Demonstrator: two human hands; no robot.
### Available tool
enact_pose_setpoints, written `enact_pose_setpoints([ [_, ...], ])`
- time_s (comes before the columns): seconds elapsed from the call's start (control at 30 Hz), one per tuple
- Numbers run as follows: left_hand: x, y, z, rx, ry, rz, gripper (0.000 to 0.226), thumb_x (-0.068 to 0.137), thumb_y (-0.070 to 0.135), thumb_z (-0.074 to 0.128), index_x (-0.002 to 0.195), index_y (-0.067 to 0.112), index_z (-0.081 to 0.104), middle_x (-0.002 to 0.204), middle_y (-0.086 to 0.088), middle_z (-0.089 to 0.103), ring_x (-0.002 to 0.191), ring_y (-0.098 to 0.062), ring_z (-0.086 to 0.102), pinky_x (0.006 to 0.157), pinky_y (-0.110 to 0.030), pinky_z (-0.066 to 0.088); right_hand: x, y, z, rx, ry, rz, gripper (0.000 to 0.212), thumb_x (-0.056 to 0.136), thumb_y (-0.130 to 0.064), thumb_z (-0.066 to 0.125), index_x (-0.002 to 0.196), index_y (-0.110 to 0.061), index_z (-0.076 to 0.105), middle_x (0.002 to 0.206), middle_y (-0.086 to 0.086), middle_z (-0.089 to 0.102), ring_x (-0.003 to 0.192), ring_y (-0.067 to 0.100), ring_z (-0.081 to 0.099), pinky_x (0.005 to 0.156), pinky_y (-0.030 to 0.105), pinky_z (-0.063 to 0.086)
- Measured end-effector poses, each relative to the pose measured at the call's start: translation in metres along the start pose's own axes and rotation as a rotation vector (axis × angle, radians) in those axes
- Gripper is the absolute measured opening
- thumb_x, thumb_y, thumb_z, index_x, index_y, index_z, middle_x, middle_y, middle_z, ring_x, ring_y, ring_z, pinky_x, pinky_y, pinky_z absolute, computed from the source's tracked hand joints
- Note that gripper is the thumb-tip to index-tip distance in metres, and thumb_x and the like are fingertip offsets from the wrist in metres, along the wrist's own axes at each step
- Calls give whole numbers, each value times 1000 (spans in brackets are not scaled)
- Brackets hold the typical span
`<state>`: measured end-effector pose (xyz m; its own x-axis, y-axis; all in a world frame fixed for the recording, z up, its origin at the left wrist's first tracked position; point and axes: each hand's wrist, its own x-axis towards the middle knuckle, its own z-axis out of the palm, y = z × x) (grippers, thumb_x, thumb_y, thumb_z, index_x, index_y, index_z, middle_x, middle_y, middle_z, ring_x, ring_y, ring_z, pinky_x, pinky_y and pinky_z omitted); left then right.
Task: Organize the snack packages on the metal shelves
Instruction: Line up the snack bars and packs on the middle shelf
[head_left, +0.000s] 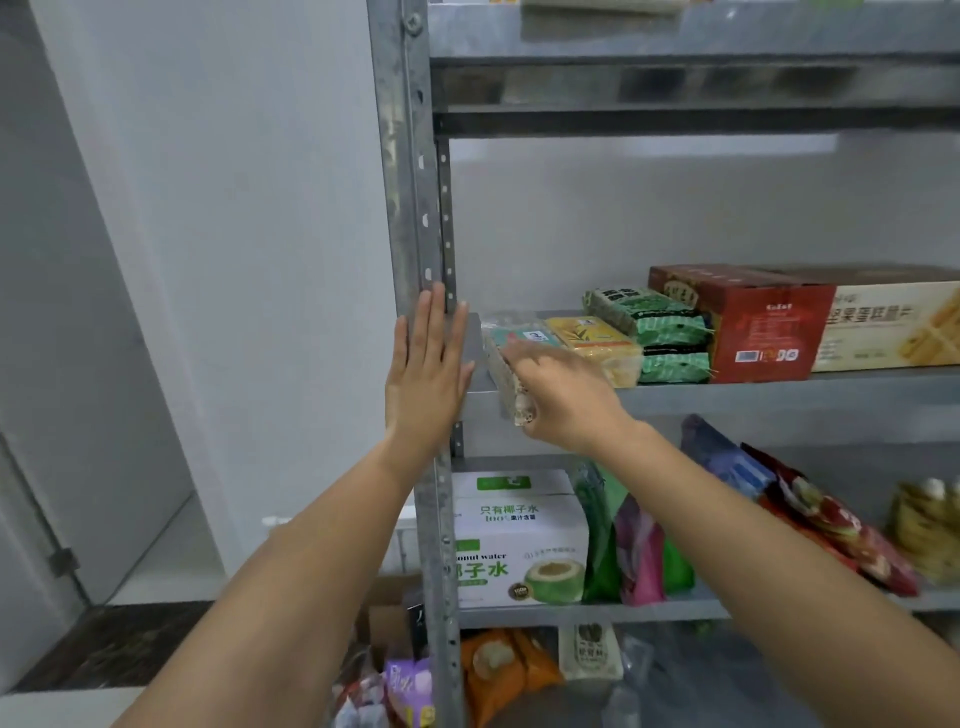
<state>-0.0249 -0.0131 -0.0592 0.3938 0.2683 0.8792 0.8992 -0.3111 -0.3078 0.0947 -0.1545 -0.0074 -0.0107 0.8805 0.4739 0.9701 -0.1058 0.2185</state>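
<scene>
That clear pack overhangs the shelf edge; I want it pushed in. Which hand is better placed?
Right. The right hand rests on the clear pack; the left hand lies flat against the shelf post.

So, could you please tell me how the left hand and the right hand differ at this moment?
The left hand is flat with straight fingers pointing up against the shelf upright; the right hand reaches forward over the clear-wrapped package. The left hand holds nothing; the right hand touches the package, though blur hides its grip. Both are bare and raised to the middle shelf.
</scene>
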Motion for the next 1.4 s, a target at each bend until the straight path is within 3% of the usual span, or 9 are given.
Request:
enact_pose_setpoints([
  [0.23, -14, -3, -32, -532, -198, -22, 62, 105, 40, 25, 155, 6, 13, 162, -18, 3, 150, -29, 0, 123, -42, 6, -69, 8, -3, 207, 259, -71, 90, 55, -5, 83, 138, -5, 49, 138, 11, 55, 124, 27, 56, 98, 41, 50],
  [0.5, 3, 50, -138, -2034, -805, -1041, 57, 92, 46, 60, 126, 1, 53, 110, -15, 70, 96, -28, 71, 76, -38, 60, -135, 0, 21, -148, 608, -294, 39, 97, -6, 48, 135, -2, 54, 141, 14, 51, 134, 24, 47, 109, 41, 41],
  [0.63, 7, 62, -163, -1999, -703, -1111, 53, 86, 31, 72, 123, 1, 49, 99, -13, 71, 79, -23, 72, 58, -29, 58, -156, 10, 9, -89, 417, -203, 85, 83, -46, 65, 149, -8, 28, 157, 9, 28, 146, 21, 25, 118, 44, 20],
  [0.77, 13, 73, -195, -1963, -597, -1015, 47, 83, 29, 75, 113, 0, 54, 84, -7, 72, 67, -18, 70, 58, -28, 57, -185, 32, -23, 881, 199, 323, 110, 77, -65, 59, 154, -19, -4, 163, -2, -2, 149, 12, 2, 119, 33, 7],
  [0.9, 15, 99, -231, -2032, -546, -982, 28, 85, 34, 72, 84, 7, 62, 77, -7, 71, 64, -20, 68, 62, -29, 57, -210, 60, -36, 1624, -171, 460, 81, 84, -47, 67, 149, -17, 28, 138, 1, 56, 122, 15, 56, 107, 37, 42],
  [1.0, 14, 120, -258, -2068, -538, -982, 33, 87, 42, 67, 81, 10, 66, 76, -5, 74, 67, -19, 71, 70, -33, 58, -232, 66, -41, 1888, -106, 363, 54, 79, -32, 64, 127, -10, 52, 111, 2, 71, 103, 16, 68, 88, 28, 54],
  [1.17, 5, 149, -287, -2159, -589, -998, 48, 92, 49, 56, 108, 5, 66, 95, -10, 75, 82, -23, 73, 71, -35, 61, -269, 78, -52, 1849, 109, 425, 43, 76, -29, 75, 113, -11, 61, 106, 8, 73, 98, 21, 70, 81, 29, 57],
  [1.3, -2, 174, -308, -1985, -588, -1009, 48, 93, 55, 50, 114, 13, 61, 95, -2, 74, 76, -10, 72, 56, -21, 55, -292, 84, -49, 1424, 310, 491, 29, 76, -26, 81, 100, -18, 67, 96, -1, 74, 90, 11, 70, 84, 35, 57],
  [1.4, -9, 185, -318, -1863, -621, -970, 65, 82, 58, 62, 130, 17, 49, 115, -2, 68, 94, -14, 68, 67, -28, 55, -300, 86, -45, 1113, 380, 525, 39, 72, -39, 82, 97, -19, 60, 89, -4, 69, 82, 11, 66, 76, 36, 55],
])
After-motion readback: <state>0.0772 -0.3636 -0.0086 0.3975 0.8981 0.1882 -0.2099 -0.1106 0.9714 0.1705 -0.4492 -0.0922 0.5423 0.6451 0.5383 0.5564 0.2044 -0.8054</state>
